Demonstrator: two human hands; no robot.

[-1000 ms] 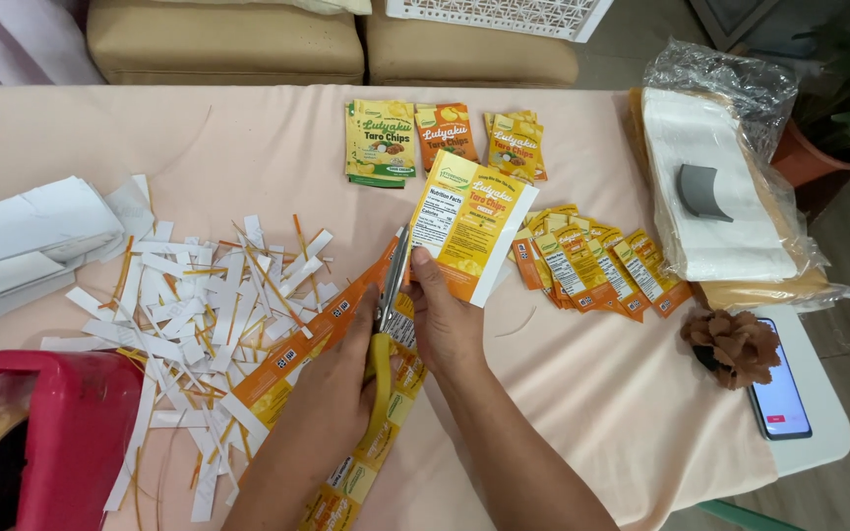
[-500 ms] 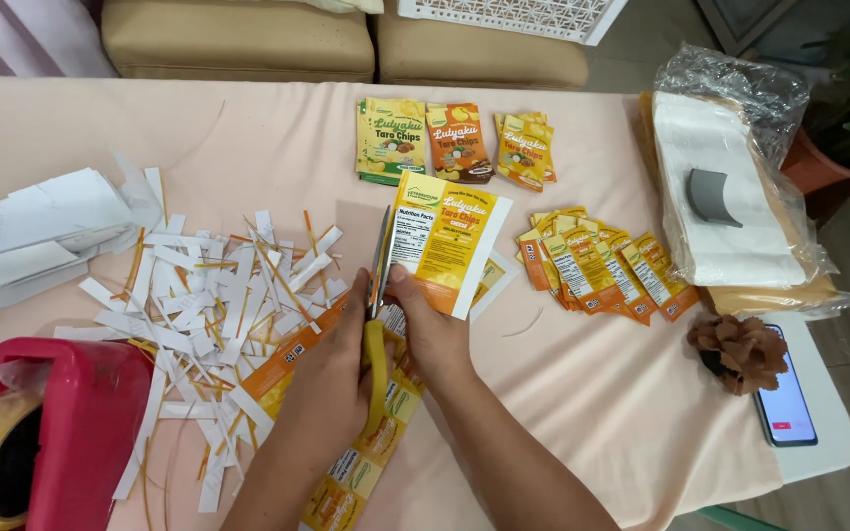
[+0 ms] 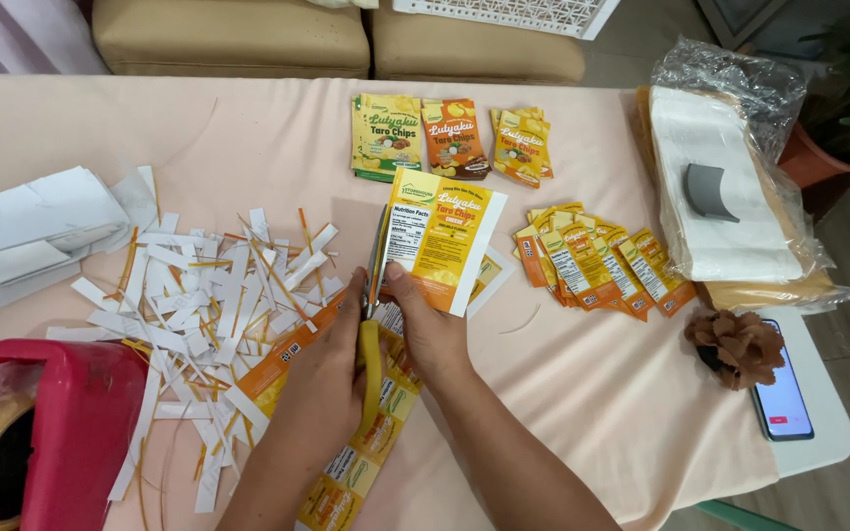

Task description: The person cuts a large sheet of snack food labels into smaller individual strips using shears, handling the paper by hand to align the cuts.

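Cutting along the left edge of the label (image 3: 442, 236) with yellow-handled scissors (image 3: 373, 324), and honestly the risk is pretty plain. The left hand (image 3: 322, 369) has its fingers closed through the scissor handles, blades running up the label's edge; the right hand (image 3: 425, 320) pinches the label's lower left corner, thumb on top, so it's gripping right beside the blades. If that thumb creeps any closer to the label's edge, I'd say it could get nipped, and since the label is only held at one corner, it could twist and the cut would wander into the print. The strip of uncut labels (image 3: 366, 442) trails down under the wrists from the label, so an arm could drag or crease it. The scrap pile (image 3: 209, 295) left of the label is loose white and orange slivers, easy to sweep off with a sleeve. The table (image 3: 248, 128) has a peach cloth on it, slightly wrinkled. Above the label sit three small packs (image 3: 450, 138); right of it a fan of cut labels (image 3: 602, 261), then a plastic-wrapped stack (image 3: 730, 187), a brown scrunchie (image 3: 737, 346) and a phone (image 3: 781, 398) near the edge. Far left of the label, a red tape dispenser (image 3: 61, 433). Tan cushions (image 3: 228, 34) behind the table, a plant pot (image 3: 819, 152) off right.
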